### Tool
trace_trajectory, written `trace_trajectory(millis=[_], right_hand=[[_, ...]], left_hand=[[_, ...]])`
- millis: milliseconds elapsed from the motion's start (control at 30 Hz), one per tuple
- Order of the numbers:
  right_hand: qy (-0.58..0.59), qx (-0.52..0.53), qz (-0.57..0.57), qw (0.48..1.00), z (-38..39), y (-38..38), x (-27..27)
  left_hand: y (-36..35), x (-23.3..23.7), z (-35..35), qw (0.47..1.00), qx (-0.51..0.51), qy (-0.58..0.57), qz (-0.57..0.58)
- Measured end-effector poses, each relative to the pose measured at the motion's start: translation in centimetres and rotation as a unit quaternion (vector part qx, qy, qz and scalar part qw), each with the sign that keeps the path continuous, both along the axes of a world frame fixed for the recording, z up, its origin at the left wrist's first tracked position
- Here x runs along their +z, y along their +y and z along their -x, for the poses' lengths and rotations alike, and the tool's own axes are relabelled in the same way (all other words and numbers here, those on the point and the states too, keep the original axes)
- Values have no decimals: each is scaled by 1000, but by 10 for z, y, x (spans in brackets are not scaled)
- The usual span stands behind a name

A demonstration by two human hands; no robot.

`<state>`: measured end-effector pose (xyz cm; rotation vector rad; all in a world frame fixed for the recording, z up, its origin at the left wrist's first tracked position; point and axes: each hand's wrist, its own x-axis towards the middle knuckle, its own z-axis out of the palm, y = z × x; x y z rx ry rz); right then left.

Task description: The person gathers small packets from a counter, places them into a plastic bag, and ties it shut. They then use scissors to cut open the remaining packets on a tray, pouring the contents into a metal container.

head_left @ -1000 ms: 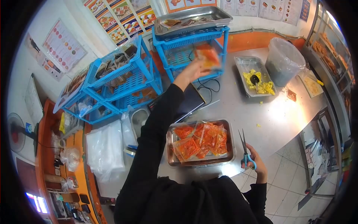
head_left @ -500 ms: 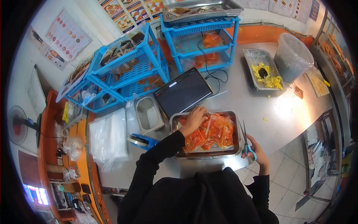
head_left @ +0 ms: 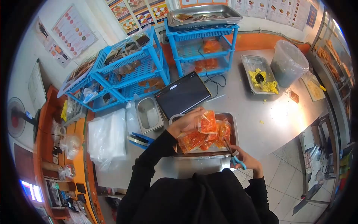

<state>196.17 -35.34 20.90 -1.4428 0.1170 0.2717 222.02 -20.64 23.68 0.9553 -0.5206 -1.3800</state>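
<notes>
wide steel counter (head_left: 268, 112), blue racks (head_left: 128, 71) at its 10 to 12 o'clock, a dark tablet (head_left: 182, 95) just behind the metal tray (head_left: 233, 125) of orange packets (head_left: 192, 140). left hand (head_left: 184, 125) is clamped on one packet (head_left: 207, 121), held upright over the tray – right hand (head_left: 248, 161), closed around scissors (head_left: 232, 153), lies at its 5 o'clock, blades pointing 11 o'clock toward it, near but apart

The left hand (head_left: 185, 125) hangs over the near-left part of the tray (head_left: 234, 128), its fingers pinched on an orange pouch (head_left: 208, 122) and its black-sleeved arm bent at the elbow. The right hand (head_left: 249, 162) sits at the tray's near-right corner, closed round scissors (head_left: 235, 160).
</notes>
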Motion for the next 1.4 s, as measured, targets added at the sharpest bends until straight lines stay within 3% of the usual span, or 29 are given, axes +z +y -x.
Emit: trace_trajectory(millis=[67, 167, 300, 467, 700, 800, 1033, 1200, 1300, 1367, 1400], right_hand=[[14, 25, 22, 999, -3, 6, -6], [-3, 29, -41, 999, -9, 13, -13], [-73, 9, -112, 991, -20, 21, -22], [-123, 2, -124, 985, -29, 21, -17], [-123, 60, -208, 968, -36, 22, 11], [-103, 78, -264, 956, -38, 22, 17], [-92, 133, -208, 965, -47, 18, 15], [-79, 138, -227, 961, -48, 21, 12], [-86, 130, -190, 969, -46, 16, 19], [-78, 143, -93, 982, -45, 12, 30], [-76, 143, -95, 982, -44, 10, 37]], left_hand=[[6, 9, 11, 988, 96, 116, 27], [17, 7, 16, 965, 134, 204, 97], [30, 6, 30, 961, 147, 200, 123], [52, 2, 39, 975, 54, 119, 177], [86, 2, 56, 984, 127, 112, 57], [95, -12, 51, 985, 52, 101, 133], [104, -24, 52, 984, 79, 115, 108], [101, -2, 53, 985, 63, 104, 119], [103, -1, 46, 995, 42, 63, 63], [107, -23, 33, 992, 17, -103, 75], [104, -10, 34, 992, 17, -101, 74]])
